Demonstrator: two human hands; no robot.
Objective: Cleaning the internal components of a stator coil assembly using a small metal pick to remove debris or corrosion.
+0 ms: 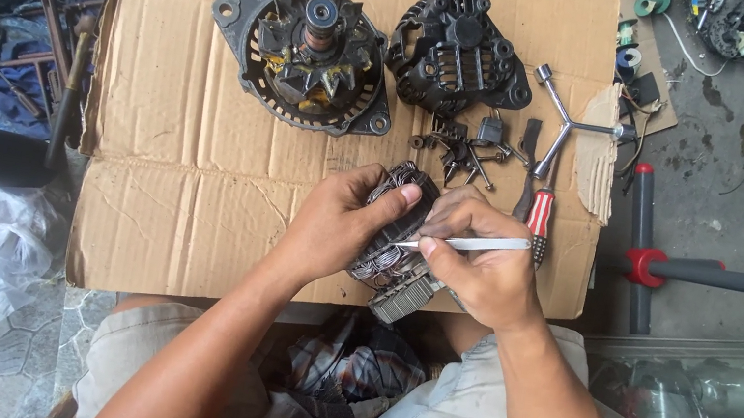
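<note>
While the left hand [339,229] grips and half hides the stator [396,243], the right hand [482,266] pinches a pale tool [476,244].

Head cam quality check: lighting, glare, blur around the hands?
Head view: soft, even daylight, faint shadows on the cardboard. Left hand, right hand and the wound stator are sharp, no motion blur. Mild glare on the thin metal tool and the glass case at lower right. Slight wide-angle bending at the edges.

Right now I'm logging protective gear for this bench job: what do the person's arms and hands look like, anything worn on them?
Both hands, left and right, are bare: no gloves, rings or watch visible. The forearms are uncovered too; no sleeves reach them in this view.
</note>
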